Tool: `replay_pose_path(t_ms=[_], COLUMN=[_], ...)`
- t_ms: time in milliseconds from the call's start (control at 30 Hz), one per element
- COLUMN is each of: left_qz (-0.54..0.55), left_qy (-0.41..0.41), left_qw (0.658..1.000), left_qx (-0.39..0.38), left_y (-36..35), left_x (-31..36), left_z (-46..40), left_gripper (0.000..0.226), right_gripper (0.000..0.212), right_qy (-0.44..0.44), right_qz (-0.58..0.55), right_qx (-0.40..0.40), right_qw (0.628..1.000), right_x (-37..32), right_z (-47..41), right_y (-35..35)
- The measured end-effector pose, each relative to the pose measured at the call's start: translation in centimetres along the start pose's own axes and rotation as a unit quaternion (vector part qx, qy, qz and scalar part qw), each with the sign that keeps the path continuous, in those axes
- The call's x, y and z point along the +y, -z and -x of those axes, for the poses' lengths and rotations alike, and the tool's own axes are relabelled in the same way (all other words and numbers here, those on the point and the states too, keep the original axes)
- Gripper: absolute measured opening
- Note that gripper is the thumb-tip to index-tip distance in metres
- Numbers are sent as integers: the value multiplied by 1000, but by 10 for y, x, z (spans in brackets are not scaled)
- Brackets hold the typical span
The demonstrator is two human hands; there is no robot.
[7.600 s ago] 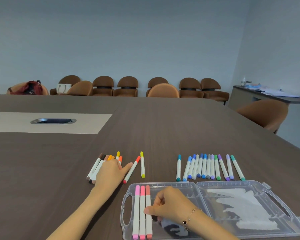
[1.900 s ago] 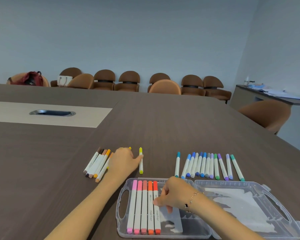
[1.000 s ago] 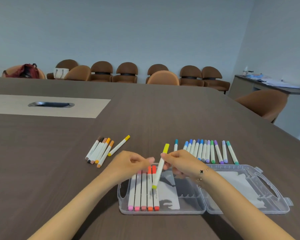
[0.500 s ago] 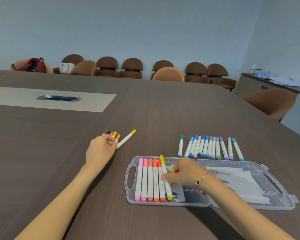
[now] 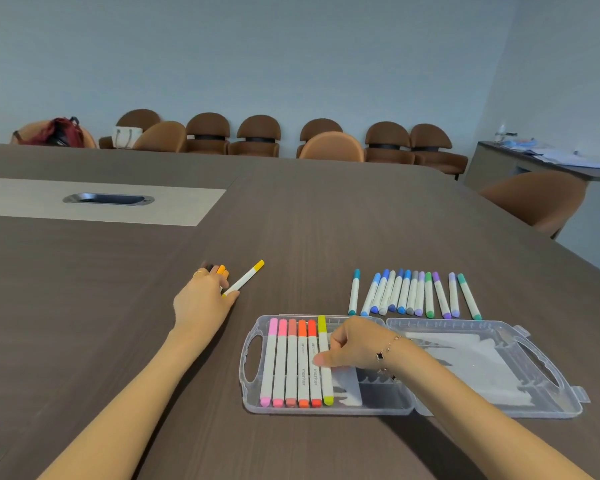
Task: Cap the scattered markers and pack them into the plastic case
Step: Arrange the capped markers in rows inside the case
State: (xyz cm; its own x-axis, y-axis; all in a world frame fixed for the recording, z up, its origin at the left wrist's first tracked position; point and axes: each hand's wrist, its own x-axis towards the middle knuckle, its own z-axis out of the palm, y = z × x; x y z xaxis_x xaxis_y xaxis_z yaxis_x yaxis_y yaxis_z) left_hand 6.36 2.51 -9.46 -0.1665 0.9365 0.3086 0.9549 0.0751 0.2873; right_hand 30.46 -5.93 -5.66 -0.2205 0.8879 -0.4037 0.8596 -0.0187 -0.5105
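Note:
An open clear plastic case (image 5: 400, 408) lies on the dark table. Its left half holds pink, red and orange markers (image 5: 291, 362) side by side. My right hand (image 5: 359, 346) is over that half, and its thumb and curled fingers pinch a lime marker (image 5: 323, 332) lying sixth in the row. My left hand (image 5: 203, 301) rests on the table to the left, covering brown and orange markers (image 5: 220, 269). Its thumb and forefinger pinch the near end of a yellow marker (image 5: 246, 278). A row of several blue, green and purple markers (image 5: 413, 292) lies behind the case.
The case's lid half (image 5: 548, 407) lies open to the right with a white sheet inside. A light inlay with a metal cable slot (image 5: 108, 199) sits at the far left of the table. Brown chairs (image 5: 329, 147) line the back wall and right side.
My right hand has laid the lime marker straight beside the orange ones in the case. My left hand stays on the brown and orange markers, its thumb now at the yellow marker's end.

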Motion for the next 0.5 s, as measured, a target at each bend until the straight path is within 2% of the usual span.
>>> replay_pose_path(t_ms=[133,233,300,400,433,500], left_qz=[-22,16,101,278,313,333], left_qy=[-21,-13,3,28,29,-1], left_qw=[1000,1000,995,956,941,927], left_qx=[-3,-12,-26,-92,-126,-172], left_y=[-1,-1,4,23,31,42], left_x=[10,15,18,27,32,42], left_z=[3,5,8,22,30,47], left_gripper=[26,23,23,20,17,12], right_gripper=[39,44,43,34,31,30], right_qy=[2,-8,-11,35,58,88], right_qz=[-8,5,5,-100,-138,-214], right_qx=[-14,-7,49,201,230,237], right_qw=[1000,1000,999,974,962,944], right_x=[5,7,8,5,2,-7], right_z=[-1,0,0,1,2,4], right_y=[2,1,0,10,16,24])
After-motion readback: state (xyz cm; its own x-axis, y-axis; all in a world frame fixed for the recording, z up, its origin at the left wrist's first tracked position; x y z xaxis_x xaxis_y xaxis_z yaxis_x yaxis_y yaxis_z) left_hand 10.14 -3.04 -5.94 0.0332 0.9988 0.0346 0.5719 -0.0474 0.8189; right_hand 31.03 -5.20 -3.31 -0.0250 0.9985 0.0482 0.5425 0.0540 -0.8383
